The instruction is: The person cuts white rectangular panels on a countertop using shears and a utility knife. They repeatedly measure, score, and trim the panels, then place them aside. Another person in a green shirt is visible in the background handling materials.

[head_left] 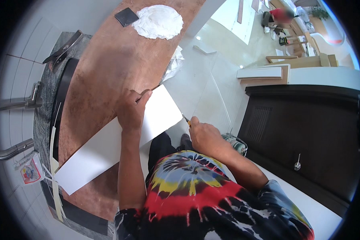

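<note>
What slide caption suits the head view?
Left hand holds a white panel over a brown surface; right hand holds a slim tool near the panel's corner.

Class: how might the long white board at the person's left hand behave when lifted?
The white board is probably stiff: its edges run nearly straight where it juts past the brown worktop. Its long, narrow shape suggests it may swing or tip if held near one end.

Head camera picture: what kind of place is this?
Probably a room being fitted out: tiled wall beside metal fittings, loose boards farther off, and a long white panel in the left hand.
</note>
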Tool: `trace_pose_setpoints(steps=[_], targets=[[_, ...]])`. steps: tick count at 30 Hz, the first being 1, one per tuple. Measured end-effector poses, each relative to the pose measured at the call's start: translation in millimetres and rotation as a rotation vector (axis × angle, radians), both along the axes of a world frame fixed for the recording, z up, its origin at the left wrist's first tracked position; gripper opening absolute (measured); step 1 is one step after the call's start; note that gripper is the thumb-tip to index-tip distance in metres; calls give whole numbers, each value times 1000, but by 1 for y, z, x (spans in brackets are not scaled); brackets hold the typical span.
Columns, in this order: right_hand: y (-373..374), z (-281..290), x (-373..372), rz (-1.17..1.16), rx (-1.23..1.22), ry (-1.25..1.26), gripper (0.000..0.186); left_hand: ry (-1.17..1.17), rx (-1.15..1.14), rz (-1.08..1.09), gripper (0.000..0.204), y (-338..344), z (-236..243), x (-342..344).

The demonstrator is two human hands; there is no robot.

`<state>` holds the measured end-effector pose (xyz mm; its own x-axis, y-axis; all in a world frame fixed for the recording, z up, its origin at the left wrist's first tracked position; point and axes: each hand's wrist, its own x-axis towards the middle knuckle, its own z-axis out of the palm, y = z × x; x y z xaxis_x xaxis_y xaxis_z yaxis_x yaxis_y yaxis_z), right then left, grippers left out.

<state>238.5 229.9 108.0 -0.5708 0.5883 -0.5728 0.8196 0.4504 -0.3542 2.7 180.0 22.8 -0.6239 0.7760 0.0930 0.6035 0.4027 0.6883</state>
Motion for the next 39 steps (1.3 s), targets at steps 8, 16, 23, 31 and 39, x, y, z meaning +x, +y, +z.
trace_pose_setpoints(steps=[8,16,23,31,39], targets=[[-2,-19,6,-43,-7,6,14,-12,-14,-12,35,-1,2,1],[7,-52,23,-480,14,485,30,36,79,-50,29,-1,-1,2],[43,-74,-25,-299,-43,561,39,72,173,-269,49,-21,-5,-4],[-14,-75,-5,-342,-547,561,30,221,-403,-483,114,-129,38,11],[156,-31,-117,62,25,502,32,-68,-292,325,87,-179,95,29]])
